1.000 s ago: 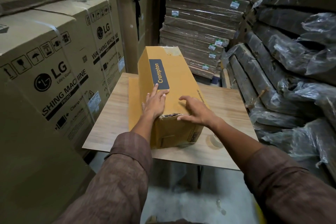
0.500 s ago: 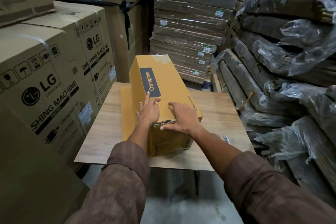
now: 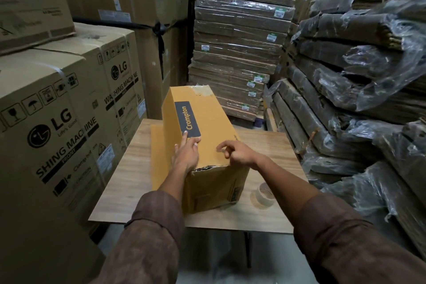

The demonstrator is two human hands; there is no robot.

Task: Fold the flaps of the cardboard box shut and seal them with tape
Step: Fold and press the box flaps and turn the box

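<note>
Room around you is tight: the desk is hemmed by LG cartons on your left, wrapped stacks ahead and plastic-covered bundles on your right. Bare desk shows on both sides of the box, more of it on the right, and a strip along the near edge. The desk's left edge runs just beside the cartons; its near edge ends over bare floor in front of you.

Your box lies on its side in the middle of the desk, long axis running away from you and leaning slightly left at the far end. Its near end faces you, close to the near edge, with a ragged flap line along the top. The "Crompton" label runs lengthwise on the top face. A flat cardboard sheet lies under it, sticking out on the left.

Your left hand rests flat on the top near the label, grip wide, fingers straight. Your right hand hovers at the top's near right corner, fingers loosely curled, holding nothing that I can see. A tape roll sits on the desk just right of the box, under your right forearm.
</note>
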